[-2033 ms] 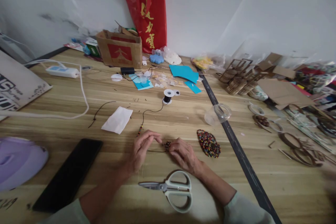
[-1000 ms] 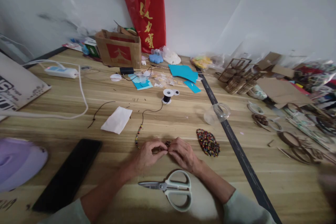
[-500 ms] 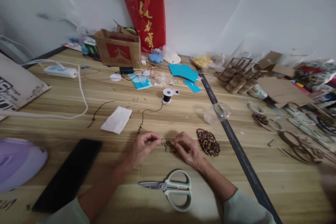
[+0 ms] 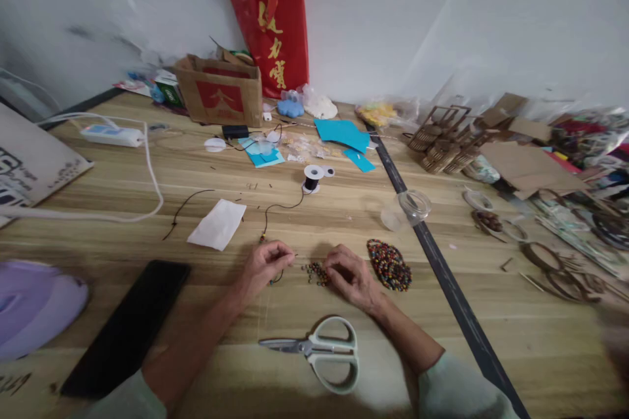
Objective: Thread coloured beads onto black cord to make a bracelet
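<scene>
Thin black cord [image 4: 283, 207], strung with a few small beads, is led from a white-flanged spool [image 4: 313, 172]; its tip is pinched by the left hand [image 4: 268, 266]. Small, multicoloured loose beads [image 4: 315, 273] are spread beside the half-curled right hand [image 4: 352, 278]; whether one is gripped cannot be told. Bare worktop [image 4: 295, 308] is left between beads and scissors [image 4: 327, 347].

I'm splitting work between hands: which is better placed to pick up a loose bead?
Probably the right: the right hand is right by the loose beads, while the left hand pinches the cord.
</scene>
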### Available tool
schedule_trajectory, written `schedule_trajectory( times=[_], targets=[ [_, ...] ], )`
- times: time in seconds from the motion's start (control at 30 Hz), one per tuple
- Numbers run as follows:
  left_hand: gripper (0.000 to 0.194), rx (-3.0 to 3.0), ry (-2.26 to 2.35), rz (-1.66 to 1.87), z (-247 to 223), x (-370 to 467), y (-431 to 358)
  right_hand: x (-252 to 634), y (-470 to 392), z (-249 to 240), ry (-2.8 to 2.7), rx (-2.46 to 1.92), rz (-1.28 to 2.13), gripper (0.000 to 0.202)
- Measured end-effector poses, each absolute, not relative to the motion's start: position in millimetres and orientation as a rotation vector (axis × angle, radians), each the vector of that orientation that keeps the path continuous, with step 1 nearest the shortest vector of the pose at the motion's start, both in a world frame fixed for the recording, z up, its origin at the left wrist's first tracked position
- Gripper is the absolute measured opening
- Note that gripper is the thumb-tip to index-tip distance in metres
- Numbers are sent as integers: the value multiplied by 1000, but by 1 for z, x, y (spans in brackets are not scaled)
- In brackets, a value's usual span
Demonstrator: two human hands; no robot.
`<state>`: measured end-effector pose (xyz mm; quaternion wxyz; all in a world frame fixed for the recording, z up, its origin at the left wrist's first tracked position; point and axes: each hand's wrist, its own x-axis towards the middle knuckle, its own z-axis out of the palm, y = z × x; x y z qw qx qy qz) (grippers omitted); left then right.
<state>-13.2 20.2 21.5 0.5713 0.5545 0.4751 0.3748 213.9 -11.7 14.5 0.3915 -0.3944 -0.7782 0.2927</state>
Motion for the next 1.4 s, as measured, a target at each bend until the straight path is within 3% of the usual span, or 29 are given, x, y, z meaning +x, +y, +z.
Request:
schedule_trajectory(
  times=[0.7, 1.07, 1.4],
  targets=[
    [12, 1916, 1267, 849, 9, -14, 14, 218, -6, 11, -1916, -1085, 753, 20],
    [14, 2264, 1015, 1016, 11, -4, 1, 218, -5, 15, -1965, -1105, 788, 17],
    [18, 2808, 1089, 775, 2, 2, -20, 225, -5, 19, -2106, -1174, 839, 7]
  ],
)
